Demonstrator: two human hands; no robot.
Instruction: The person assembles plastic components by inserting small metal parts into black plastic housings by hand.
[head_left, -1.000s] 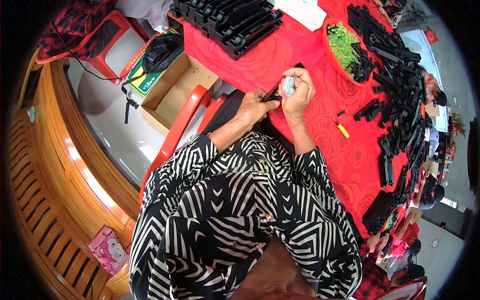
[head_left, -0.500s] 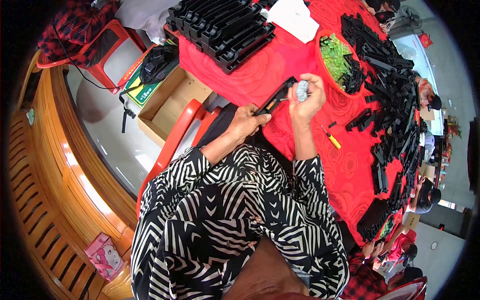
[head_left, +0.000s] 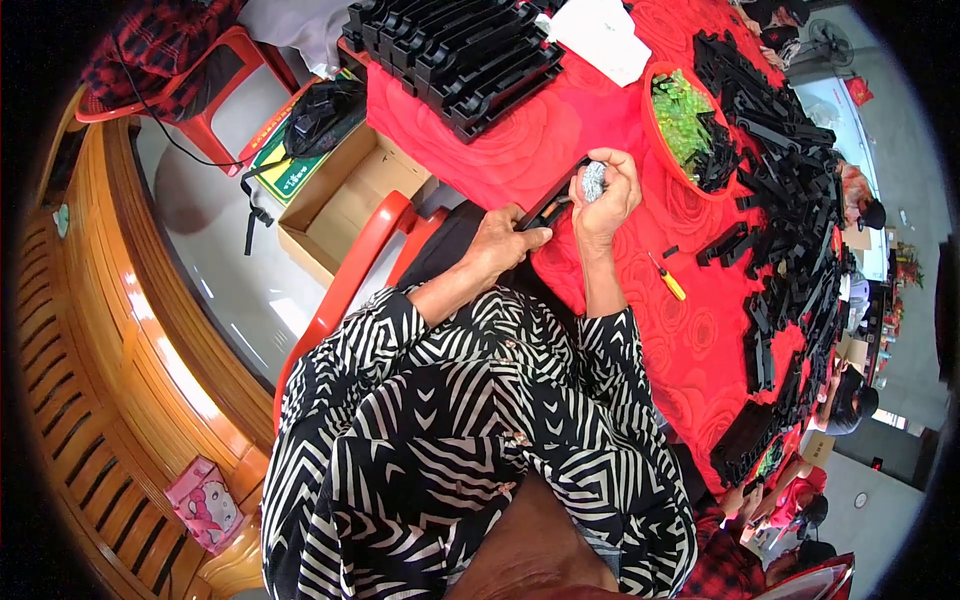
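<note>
My left hand (head_left: 498,243) grips the near end of a long, narrow black plastic part (head_left: 548,212), with the thumb lying along it. A small copper-coloured piece shows inside the part. My right hand (head_left: 610,200) is closed round a hand tool (head_left: 594,182) with a thick, grey-white wrapped handle. The tool's working end meets the black part, but its tip is hidden. Both hands are over the table's near left edge. To the right of my right hand, a small screwdriver (head_left: 667,277) with a yellow handle lies on the red cloth.
A red basket (head_left: 655,135) holds green pieces and black bits. Black plastic parts (head_left: 800,230) are heaped along the right, and a stack of black trays (head_left: 455,65) stands at the back. On the left are a red chair (head_left: 350,265) and a cardboard box (head_left: 345,210). Other people sit far right.
My right hand has shifted slightly left and down, and the tool's handle sits closer to the black part. My left hand keeps its grip. The whole view has moved a little.
</note>
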